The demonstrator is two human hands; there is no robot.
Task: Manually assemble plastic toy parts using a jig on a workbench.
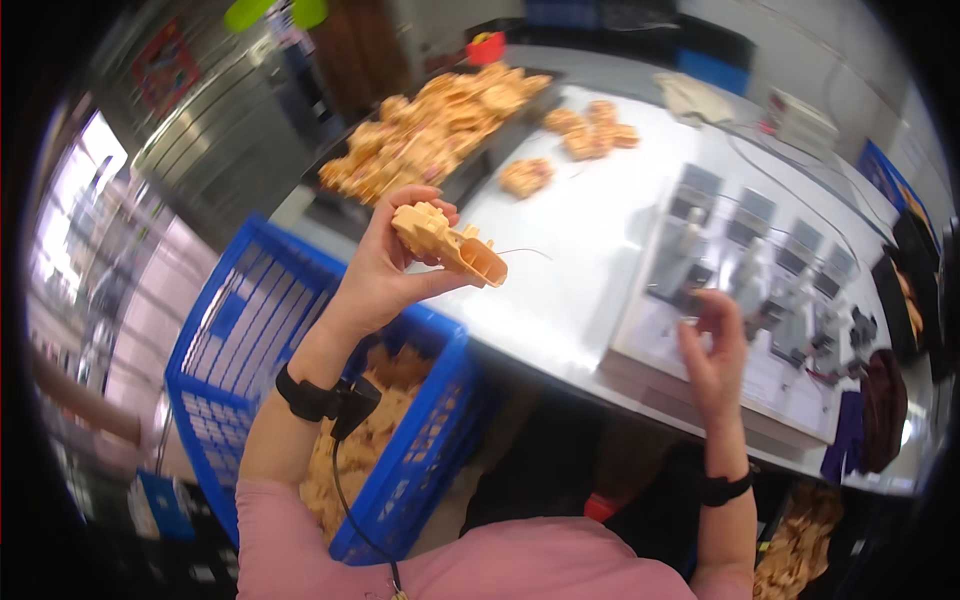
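Observation:
My left hand point(385, 265) is closed around a tan moulded plastic part point(447, 243), held above the near left edge of the table. The part has a box-like hollow at its right end, and a thin wire point(525, 250) sticks out from it. My right hand point(717, 345) is raised beside a row of grey metal fixtures point(745, 225) on a white base point(650, 345). Its thumb and forefinger are bent and apart, with nothing visible between them, though the fingers are slightly blurred.
A black tray point(490, 150) heaped with similar tan parts point(440, 125) stands at the far left of the white table point(540, 315). Several more parts point(590, 130) lie beside it. Below my left arm is a blue crate point(455, 365) containing tan parts. A cloth point(692, 97) lies at the back.

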